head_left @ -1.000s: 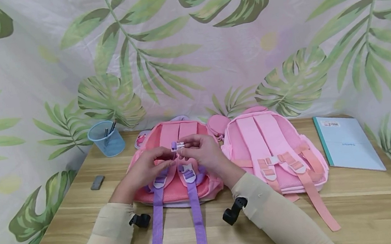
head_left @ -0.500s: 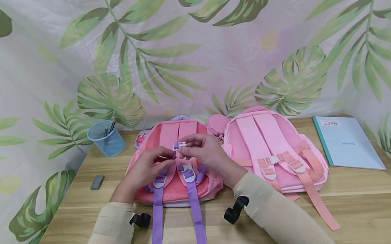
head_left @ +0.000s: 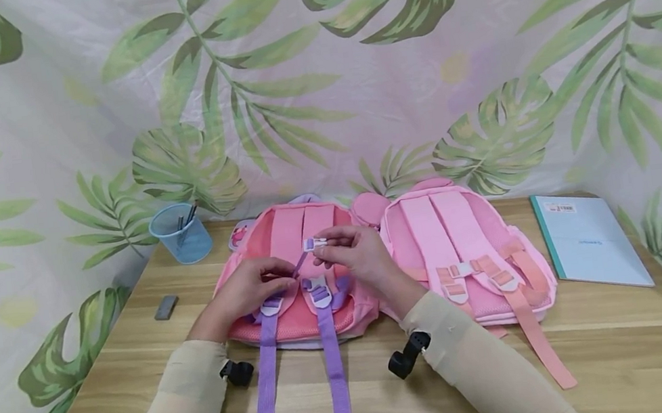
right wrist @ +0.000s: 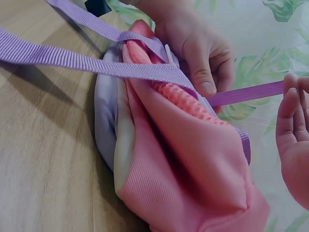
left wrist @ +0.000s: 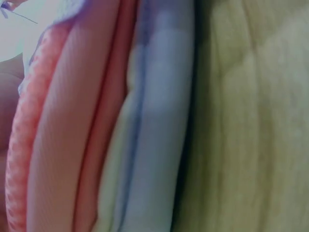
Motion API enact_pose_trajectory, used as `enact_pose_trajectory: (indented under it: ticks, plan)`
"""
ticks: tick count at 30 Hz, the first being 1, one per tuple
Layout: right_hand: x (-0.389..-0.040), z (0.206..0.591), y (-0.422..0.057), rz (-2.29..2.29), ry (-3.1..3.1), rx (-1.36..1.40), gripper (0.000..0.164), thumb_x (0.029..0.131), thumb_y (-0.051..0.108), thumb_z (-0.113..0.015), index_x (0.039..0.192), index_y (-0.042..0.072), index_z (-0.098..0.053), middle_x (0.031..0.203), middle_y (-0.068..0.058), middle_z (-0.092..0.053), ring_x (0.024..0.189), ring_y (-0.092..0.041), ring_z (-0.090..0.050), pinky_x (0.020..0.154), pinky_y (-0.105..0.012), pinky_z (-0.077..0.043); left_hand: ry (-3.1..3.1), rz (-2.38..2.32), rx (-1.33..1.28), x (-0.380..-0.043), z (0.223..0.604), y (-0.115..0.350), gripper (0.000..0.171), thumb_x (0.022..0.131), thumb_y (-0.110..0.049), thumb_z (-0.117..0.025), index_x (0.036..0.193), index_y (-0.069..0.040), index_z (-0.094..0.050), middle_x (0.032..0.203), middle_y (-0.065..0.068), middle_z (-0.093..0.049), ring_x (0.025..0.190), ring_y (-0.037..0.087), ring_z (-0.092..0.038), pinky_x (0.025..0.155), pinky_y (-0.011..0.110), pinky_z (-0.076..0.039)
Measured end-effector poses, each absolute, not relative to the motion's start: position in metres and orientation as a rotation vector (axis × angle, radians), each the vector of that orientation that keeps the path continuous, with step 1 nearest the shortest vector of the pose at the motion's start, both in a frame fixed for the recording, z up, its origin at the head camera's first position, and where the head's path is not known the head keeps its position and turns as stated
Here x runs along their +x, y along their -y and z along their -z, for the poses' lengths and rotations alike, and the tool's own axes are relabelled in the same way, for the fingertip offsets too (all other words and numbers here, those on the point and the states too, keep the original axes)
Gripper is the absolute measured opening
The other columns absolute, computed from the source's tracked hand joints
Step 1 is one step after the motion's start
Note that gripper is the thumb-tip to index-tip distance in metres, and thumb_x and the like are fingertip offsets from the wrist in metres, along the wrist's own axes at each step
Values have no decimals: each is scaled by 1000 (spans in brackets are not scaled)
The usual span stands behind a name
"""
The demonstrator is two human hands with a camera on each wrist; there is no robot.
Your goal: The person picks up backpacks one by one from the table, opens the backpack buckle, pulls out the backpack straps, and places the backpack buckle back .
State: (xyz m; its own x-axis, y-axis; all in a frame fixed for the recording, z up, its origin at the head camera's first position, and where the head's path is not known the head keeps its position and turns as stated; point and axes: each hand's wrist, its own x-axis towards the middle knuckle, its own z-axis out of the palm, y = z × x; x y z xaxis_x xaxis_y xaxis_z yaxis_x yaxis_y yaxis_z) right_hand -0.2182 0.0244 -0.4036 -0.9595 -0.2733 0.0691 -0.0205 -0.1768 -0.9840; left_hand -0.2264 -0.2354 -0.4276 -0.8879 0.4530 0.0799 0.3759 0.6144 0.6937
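Note:
A coral-pink backpack [head_left: 347,324] lies with its straps up on the table. Over it my right hand [head_left: 364,257] pinches a white plastic side-release buckle prong [head_left: 314,244] fixed to a purple strap [right wrist: 248,94]. The strap runs taut from there to my left hand [head_left: 248,287], whose thumb and fingers pinch it close to the bag in the right wrist view. Two white adjuster buckles [head_left: 320,294] with long purple webbing tails [head_left: 337,383] sit on the shoulder straps. Only the bag's side [left wrist: 67,130] shows large in the left wrist view.
To the right lies a light pink backpack [head_left: 385,255] with orange straps [head_left: 540,346]. A blue notebook [head_left: 594,251] lies beyond it. At left stand a blue mesh pen cup [head_left: 194,246] and a grey eraser [head_left: 166,308]. A leaf-print curtain [head_left: 394,111] hangs behind the table.
My right hand has drawn the white buckle a little to the right. A longer stretch of purple strap now shows between the hands. My left hand has stayed almost in place.

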Motion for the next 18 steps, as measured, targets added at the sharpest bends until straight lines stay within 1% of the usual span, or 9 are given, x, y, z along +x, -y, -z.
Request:
enact_pose_trajectory:
  ticks: [3, 6, 8, 15, 18]
  plan:
    - [-218, 404, -25, 2343, -1839, -350, 30, 95, -8, -73, 125, -15, -69, 85, 5, -77, 74, -9, -75, 71, -24, -61, -2734, -1118, 683, -228, 428, 235, 21, 98, -18, -82, 118, -13, -81, 112, 2, -82, 108, 20, -75, 100, 45, -60]
    - [-217, 404, -25, 2403, -1801, -365, 30, 94, -11, -71, 124, -19, -67, 84, 5, -76, 73, -8, -74, 71, -23, -62, -2731, -1111, 661, -229, 429, 234, 21, 98, -20, -82, 118, -15, -81, 112, 1, -82, 107, 19, -74, 100, 44, -59]
    - [-216, 404, -25, 2422, -1792, -373, 30, 94, -12, -71, 123, -20, -67, 84, 5, -76, 73, -9, -74, 71, -23, -62, -2728, -1108, 656, -230, 430, 234, 21, 97, -21, -82, 117, -15, -82, 112, 1, -82, 106, 18, -73, 100, 42, -58]
    - [-213, 403, -26, 2440, -1802, -364, 30, 93, -12, -72, 121, -19, -67, 84, 5, -76, 72, -10, -75, 72, -25, -64, -2713, -1111, 692, -232, 433, 235, 18, 98, -20, -82, 114, -12, -82, 107, 2, -82, 98, 14, -71, 94, 30, -58]
    - [-213, 404, -29, 2418, -1820, -368, 30, 93, -12, -72, 122, -20, -67, 84, 5, -76, 73, -9, -75, 71, -23, -63, -2711, -1100, 683, -232, 434, 236, 18, 97, -20, -82, 114, -13, -83, 106, 1, -82, 97, 13, -70, 92, 29, -57]
